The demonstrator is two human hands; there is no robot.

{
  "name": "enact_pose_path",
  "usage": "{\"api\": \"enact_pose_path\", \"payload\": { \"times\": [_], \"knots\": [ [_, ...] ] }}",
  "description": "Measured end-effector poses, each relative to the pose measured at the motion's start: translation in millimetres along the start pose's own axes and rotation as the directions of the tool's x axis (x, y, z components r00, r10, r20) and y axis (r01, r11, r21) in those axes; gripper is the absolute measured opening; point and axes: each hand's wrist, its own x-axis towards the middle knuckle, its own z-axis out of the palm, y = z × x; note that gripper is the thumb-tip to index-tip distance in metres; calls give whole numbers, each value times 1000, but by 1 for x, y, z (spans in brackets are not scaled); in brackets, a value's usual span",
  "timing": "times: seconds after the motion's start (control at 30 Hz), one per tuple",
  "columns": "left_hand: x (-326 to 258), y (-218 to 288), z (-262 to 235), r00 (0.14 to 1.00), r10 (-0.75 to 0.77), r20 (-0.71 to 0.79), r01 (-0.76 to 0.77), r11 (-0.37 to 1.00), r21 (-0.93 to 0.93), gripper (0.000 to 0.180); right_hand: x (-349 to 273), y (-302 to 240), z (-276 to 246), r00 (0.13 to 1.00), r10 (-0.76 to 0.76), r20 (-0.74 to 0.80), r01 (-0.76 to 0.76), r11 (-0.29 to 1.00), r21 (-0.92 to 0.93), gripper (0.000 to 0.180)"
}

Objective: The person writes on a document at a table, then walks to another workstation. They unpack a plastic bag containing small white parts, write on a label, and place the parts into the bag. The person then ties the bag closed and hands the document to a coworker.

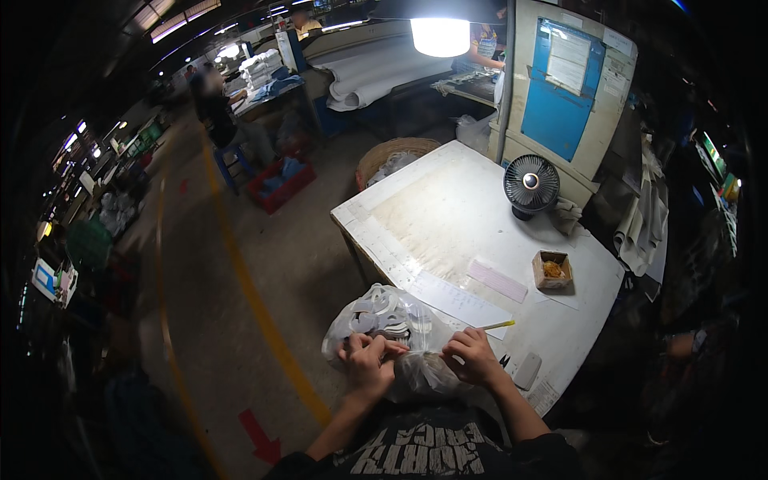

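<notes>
A clear plastic bag (428, 372) lies against the near edge of the white table (424, 204), filled with curved white and grey pieces (392, 330). My left hand (372, 362) is closed at the front of the bag, with thumb and fingertips together at its plastic. On the bag's right side, my right hand (472, 356) has curled fingers pinching the film. Just beyond the right hand lies a yellow pen or cutter (500, 325), partly over a white paper sheet (460, 300). Fine details of the fingertips are too small to make out.
A black fan (531, 184) and a small box of rubber bands (553, 270) stand on the table. A phone-like grey object (527, 371) lies near its right edge. Beyond are a wicker basket (396, 148), a red crate (282, 186) and a seated person (216, 112).
</notes>
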Motion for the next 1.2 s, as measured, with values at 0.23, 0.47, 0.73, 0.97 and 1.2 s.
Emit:
{"api": "enact_pose_path", "payload": {
  "times": [0.23,0.47,0.73,0.97,1.2],
  "knots": [
    [0,31,-9,967,253,-7,-253,967,-7,9,9,-33,21,968,252,15,-175,626,760,9],
    [19,26,-23,944,238,226,-197,962,-191,12,27,-46,20,959,270,-86,-177,807,564,24],
    [39,20,-48,813,513,276,-543,839,41,16,29,-54,11,979,100,-177,-33,938,345,21],
    [39,-7,-32,814,503,289,-547,831,96,15,11,-23,5,987,-41,-154,61,990,127,24],
    [35,-11,-30,843,444,304,-497,860,120,12,-2,6,15,998,23,-54,-12,980,197,23]
  ]
}}
